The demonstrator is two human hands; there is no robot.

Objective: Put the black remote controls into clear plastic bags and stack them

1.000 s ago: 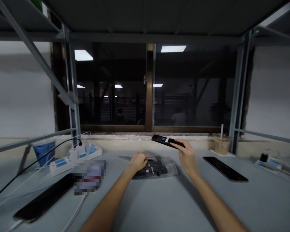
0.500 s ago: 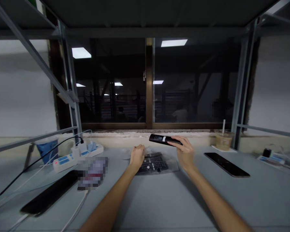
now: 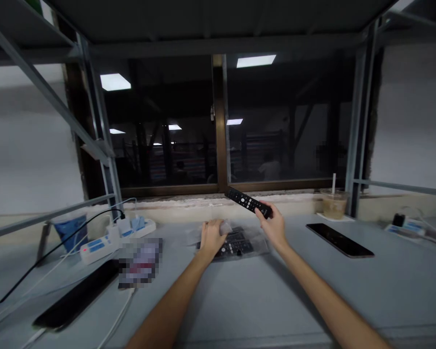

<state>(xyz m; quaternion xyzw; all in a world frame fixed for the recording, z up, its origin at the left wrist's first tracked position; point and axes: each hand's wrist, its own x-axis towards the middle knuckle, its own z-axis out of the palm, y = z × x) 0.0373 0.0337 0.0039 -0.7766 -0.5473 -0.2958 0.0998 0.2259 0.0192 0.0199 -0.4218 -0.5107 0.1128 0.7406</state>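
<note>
My right hand is closed around the near end of a black remote control, held up and tilted above the table, its button side showing. Below it on the table lies a clear plastic bag with more black remote controls inside; how many I cannot tell. My left hand rests at the bag's left side, its fingers curled over and gripping the crumpled plastic. The fingertips are partly hidden.
On the left lie a power strip with chargers and cables, a black phone and a blurred-out device. On the right are another phone, a drink cup with straw and a second power strip. Metal posts stand behind.
My right hand has turned the remote control from its back to its button side and tilted it. My left hand has moved slightly right, further over the bag. The view has shifted a little.
</note>
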